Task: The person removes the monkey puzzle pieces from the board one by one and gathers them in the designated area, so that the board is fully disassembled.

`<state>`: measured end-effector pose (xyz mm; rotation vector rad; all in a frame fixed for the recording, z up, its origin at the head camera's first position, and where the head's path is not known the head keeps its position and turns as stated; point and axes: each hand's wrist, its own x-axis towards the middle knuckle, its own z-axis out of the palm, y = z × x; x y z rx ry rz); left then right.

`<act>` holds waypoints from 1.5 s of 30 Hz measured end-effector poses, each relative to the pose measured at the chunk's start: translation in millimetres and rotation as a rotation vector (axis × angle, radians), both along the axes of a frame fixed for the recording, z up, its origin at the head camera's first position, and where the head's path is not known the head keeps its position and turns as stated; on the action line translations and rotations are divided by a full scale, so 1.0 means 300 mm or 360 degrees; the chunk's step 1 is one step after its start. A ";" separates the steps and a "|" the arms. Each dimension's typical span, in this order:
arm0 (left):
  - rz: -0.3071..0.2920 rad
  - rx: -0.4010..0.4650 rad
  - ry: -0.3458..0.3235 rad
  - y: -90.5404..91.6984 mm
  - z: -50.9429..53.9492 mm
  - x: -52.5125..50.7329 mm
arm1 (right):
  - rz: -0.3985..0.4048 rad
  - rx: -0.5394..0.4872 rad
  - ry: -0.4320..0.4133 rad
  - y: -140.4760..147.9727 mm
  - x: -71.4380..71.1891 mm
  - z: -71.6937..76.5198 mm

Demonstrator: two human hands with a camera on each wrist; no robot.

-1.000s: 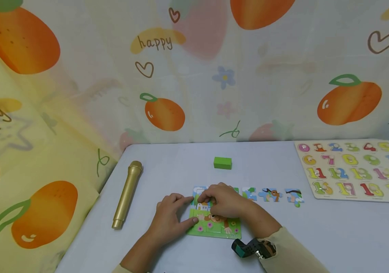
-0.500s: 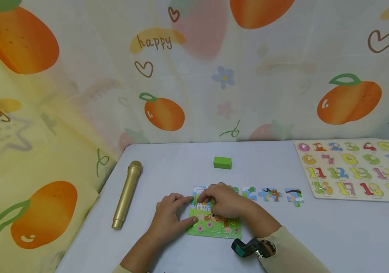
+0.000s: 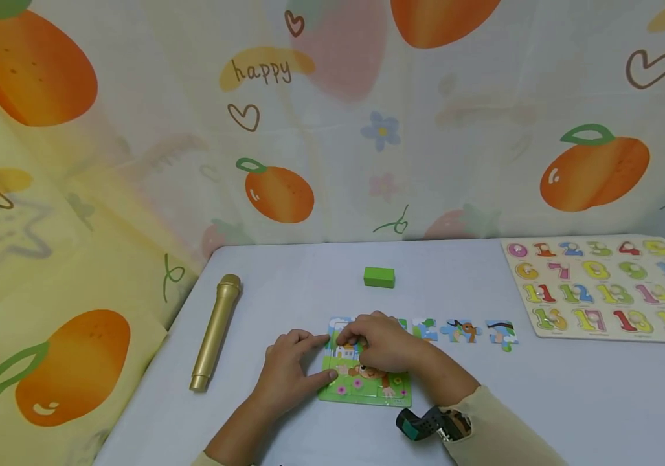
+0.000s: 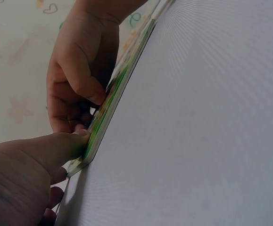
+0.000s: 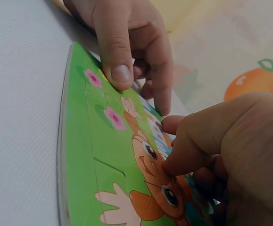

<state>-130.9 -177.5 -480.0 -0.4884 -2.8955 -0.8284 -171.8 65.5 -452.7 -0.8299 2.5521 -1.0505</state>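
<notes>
A jigsaw puzzle board (image 3: 365, 395) with a cartoon animal, a house and pink flowers lies flat on the table. My left hand (image 3: 288, 374) is at its left side, thumb pressing on the green border (image 5: 74, 141) and index fingertip touching farther up that side. Over the upper part of the board, my right hand (image 3: 387, 346) touches the picture with bent thumb and index finger, set apart. Whether it pinches a piece is hidden. Three loose jigsaw pieces stand in a row to the right: a leafy one (image 3: 425, 329), one with an animal (image 3: 462, 331) and one with a branch (image 3: 502, 333).
A green block (image 3: 379, 277) lies behind the puzzle board. On the left is a gold toy microphone (image 3: 215, 333). A number puzzle board (image 3: 606, 288) occupies the far right of the table, and a fruit-print curtain (image 3: 320, 142) hangs behind.
Both hands keep their places on the puzzle board. Only the head view has shifted very slightly; the loose pieces lie where they were.
</notes>
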 end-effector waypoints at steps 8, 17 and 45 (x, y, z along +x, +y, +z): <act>0.0010 0.0000 0.0000 -0.001 -0.003 -0.001 | -0.0014 -0.0026 -0.0033 -0.001 -0.004 -0.006; 0.0030 -0.0013 -0.0050 0.003 0.000 -0.001 | 0.0009 0.0008 -0.0023 0.003 -0.004 -0.004; 0.0000 -0.0010 -0.0017 0.004 0.009 0.001 | -0.0009 -0.0181 -0.0219 0.018 -0.012 -0.011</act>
